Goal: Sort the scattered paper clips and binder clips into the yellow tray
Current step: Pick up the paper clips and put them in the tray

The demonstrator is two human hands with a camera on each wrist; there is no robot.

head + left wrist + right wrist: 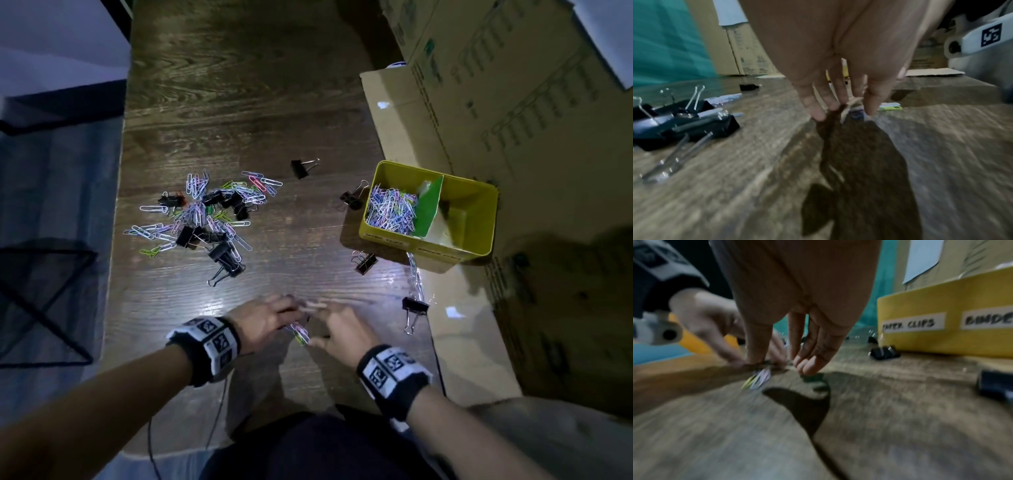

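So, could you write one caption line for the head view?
Both hands, left hand and right hand, gather coloured paper clips on the dark wooden table near the yellow tray.

table: glossy wood grain | boxes: matt cardboard

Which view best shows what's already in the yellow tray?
Head view: it looks down into the yellow tray, showing paper clips left of a green divider. Right wrist shows only its labelled outer wall; left wrist, a yellow sliver between fingers.
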